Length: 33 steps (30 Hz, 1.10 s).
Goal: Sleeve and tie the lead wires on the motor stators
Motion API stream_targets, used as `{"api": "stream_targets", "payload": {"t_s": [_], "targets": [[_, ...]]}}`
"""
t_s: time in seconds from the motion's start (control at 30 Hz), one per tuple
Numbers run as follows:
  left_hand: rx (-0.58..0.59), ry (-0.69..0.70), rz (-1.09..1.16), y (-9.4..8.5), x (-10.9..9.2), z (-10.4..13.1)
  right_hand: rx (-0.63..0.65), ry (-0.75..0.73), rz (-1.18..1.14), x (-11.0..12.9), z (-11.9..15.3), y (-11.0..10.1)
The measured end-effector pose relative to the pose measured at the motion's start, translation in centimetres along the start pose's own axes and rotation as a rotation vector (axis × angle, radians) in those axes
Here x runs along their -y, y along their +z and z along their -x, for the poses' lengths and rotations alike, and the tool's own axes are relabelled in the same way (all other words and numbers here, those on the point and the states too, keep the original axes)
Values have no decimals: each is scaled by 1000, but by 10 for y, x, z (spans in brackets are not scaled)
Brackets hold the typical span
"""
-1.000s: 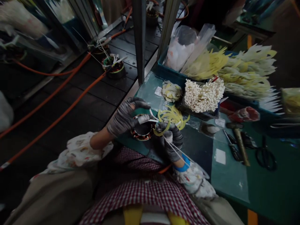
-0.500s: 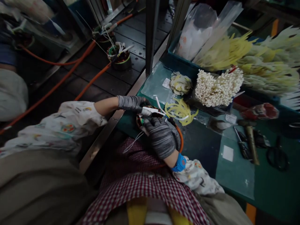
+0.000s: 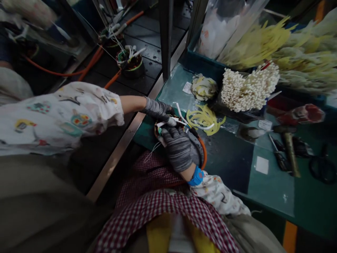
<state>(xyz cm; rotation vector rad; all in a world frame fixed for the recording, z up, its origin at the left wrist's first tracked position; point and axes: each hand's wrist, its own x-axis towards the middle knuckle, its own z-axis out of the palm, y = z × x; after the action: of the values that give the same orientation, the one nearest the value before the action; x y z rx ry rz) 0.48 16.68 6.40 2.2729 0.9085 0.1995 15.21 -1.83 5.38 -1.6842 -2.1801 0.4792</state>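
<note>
The right hand [image 3: 177,147], earlier right of the wound ring [image 3: 156,131], is now covering its near side. White threads [image 3: 152,151] are trailing near left instead of near right; an orange cable [image 3: 204,151] is newly showing at the right.

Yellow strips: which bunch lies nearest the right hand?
The loose, curled heap just beyond the right hand; the paler bundle beside the label and the large bunches at upper right lie farther.

We log streaky grey gloves [image 3: 178,151] on left hand [image 3: 160,110] and right hand [image 3: 177,144], white sleeves [image 3: 76,112] with multicoloured motifs, blue wristband [image 3: 197,175], maroon-and-white checked cloth [image 3: 165,211]; we also mark orange cable [image 3: 204,151], white tubes [image 3: 180,113], yellow strips [image 3: 201,115], off-white bundle [image 3: 249,87], green tabletop [image 3: 310,196], teal bin [image 3: 200,63], white label [image 3: 262,165]
</note>
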Motion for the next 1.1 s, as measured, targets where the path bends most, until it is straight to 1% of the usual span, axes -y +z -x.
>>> {"api": "stream_targets", "payload": {"t_s": [0.07, 0.1, 0.13, 0.17, 0.23, 0.3, 0.4, 0.5, 0.57, 0.6, 0.67, 0.77, 0.83, 0.9, 1.0, 1.1], "targets": [[198, -6, 79, -2, -4, 11, -28, -20, 2, 0, 3, 5], [259, -15, 106, -3, -5, 18, -43, -43, -6, -1, 6, 6], [272, -27, 129, -4, -5, 27, -55, -70, -15, -2, 9, 7], [254, -41, 150, -4, -4, 37, -60, -98, -20, -3, 12, 7], [158, -56, 196, 0, -2, 63, -40, -150, -13, -3, 19, 7], [-2, -55, 249, 9, -2, 94, 1, -180, 9, -1, 28, 8], [-215, -86, 365, 34, -9, 137, 59, -197, 42, 6, 40, 11], [-402, -160, 450, 60, -19, 164, 87, -184, 35, 11, 50, 17], [-491, -189, 448, 70, -22, 174, 99, -174, 6, 11, 54, 22], [-509, -194, 443, 72, -23, 176, 102, -174, -9, 11, 56, 24], [-491, -209, 430, 71, -22, 179, 96, -171, -26, 9, 58, 29], [-441, -248, 413, 64, -19, 181, 86, -149, -39, 6, 60, 34], [-429, -274, 416, 61, -19, 182, 95, -155, -46, 3, 59, 34], [-439, -286, 422, 62, -19, 182, 93, -188, -43, 1, 58, 31], [-500, -252, 418, 70, -21, 181, 72, -236, -30, 0, 57, 27], [-551, -187, 414, 76, -23, 183, 93, -240, -39, 1, 58, 25]]}}
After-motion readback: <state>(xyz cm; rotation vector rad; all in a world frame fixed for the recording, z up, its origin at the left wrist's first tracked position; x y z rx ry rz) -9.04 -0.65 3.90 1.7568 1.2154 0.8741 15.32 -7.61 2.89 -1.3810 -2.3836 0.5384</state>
